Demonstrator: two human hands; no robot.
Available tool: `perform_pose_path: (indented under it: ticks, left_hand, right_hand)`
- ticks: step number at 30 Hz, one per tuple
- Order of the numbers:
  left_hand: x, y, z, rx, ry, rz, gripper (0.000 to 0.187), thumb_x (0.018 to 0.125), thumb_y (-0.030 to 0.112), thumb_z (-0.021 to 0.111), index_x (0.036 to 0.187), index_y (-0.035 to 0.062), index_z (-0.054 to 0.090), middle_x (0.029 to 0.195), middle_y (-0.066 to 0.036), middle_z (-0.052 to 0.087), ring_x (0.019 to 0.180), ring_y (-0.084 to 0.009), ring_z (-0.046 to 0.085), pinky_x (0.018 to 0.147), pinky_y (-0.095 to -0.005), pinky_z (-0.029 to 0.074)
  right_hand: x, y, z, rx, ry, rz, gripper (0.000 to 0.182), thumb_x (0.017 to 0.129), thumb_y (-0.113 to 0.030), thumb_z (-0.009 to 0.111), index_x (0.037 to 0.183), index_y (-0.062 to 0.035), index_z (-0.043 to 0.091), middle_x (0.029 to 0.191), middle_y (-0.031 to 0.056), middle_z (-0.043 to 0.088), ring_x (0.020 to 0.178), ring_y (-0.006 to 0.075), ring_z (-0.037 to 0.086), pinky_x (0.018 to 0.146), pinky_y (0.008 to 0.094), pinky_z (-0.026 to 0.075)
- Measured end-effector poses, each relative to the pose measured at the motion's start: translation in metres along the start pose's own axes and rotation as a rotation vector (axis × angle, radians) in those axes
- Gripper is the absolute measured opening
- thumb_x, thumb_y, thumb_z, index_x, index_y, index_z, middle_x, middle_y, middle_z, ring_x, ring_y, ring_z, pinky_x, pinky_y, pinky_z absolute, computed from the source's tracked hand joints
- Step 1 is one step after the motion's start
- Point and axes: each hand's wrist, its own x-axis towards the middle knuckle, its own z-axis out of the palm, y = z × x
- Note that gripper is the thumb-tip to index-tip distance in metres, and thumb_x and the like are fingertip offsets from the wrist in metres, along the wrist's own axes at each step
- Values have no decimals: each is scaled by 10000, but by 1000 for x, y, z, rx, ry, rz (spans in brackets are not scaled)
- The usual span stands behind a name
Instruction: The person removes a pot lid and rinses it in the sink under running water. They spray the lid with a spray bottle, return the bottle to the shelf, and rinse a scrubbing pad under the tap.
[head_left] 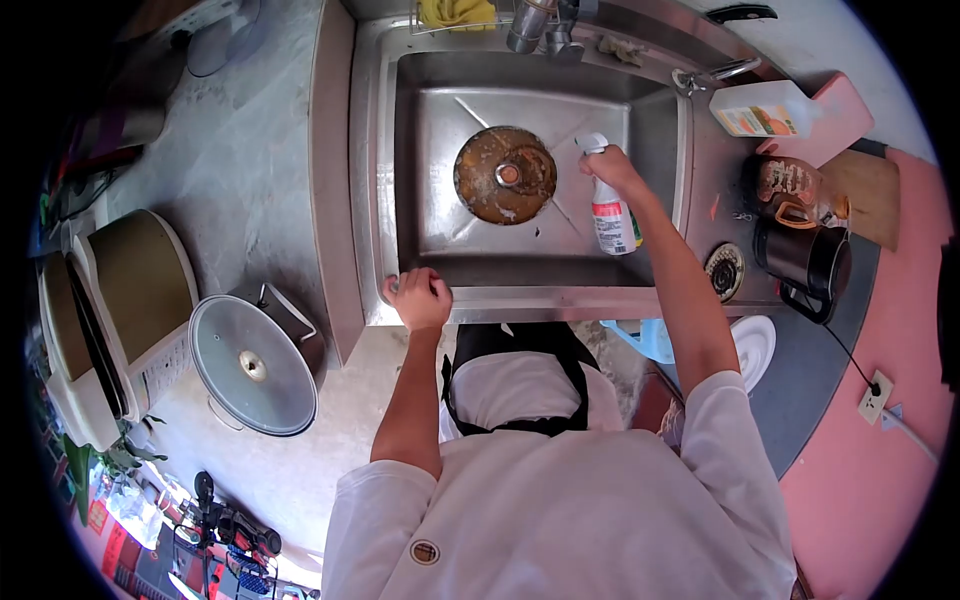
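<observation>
right hand (612,168) grips spray bottle (611,215) beside dirty pan (505,175), left hand (418,298) fisted on sink (520,292) rim

Your right hand (612,168) grips a white spray bottle (610,212) upright inside the steel sink (385,180), with a brown, dirty pan (505,175) just at its nine o'clock. Your left hand (420,298) rests closed on the sink's front rim, at seven o'clock from the pan.

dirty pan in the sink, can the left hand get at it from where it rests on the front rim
Probably yes: the left hand rests on the sink rim, and bare basin lies between it and the dirty pan; the spray bottle stands off right.
</observation>
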Motion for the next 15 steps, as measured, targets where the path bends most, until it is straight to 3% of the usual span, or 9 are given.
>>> perform_pose_path:
  ticks: [7,9,15]
  left_hand:
    - [0,-3,3,0,7,-7,75,722,145,525,693,128,593,730,-21,594,750,-204,566,955,-431,280]
    - [-1,-3,3,-3,0,-9,75,721,145,525,693,127,592,728,-22,594,747,-205,566,954,-431,280]
    - [1,0,1,-16,22,-5,93,725,124,517,672,133,593,698,-13,587,723,-200,556,950,-419,276]
  right_hand:
    - [-2,-7,2,6,6,16,233,611,-191,612,728,11,624,682,113,613,618,217,596,593,334,459]
    - [-5,1,3,120,113,-45,226,638,-184,615,764,2,637,677,102,611,605,195,588,583,322,452]
    - [-72,-2,-14,303,182,-148,174,715,-117,602,838,-5,649,692,64,615,625,131,565,582,288,441]
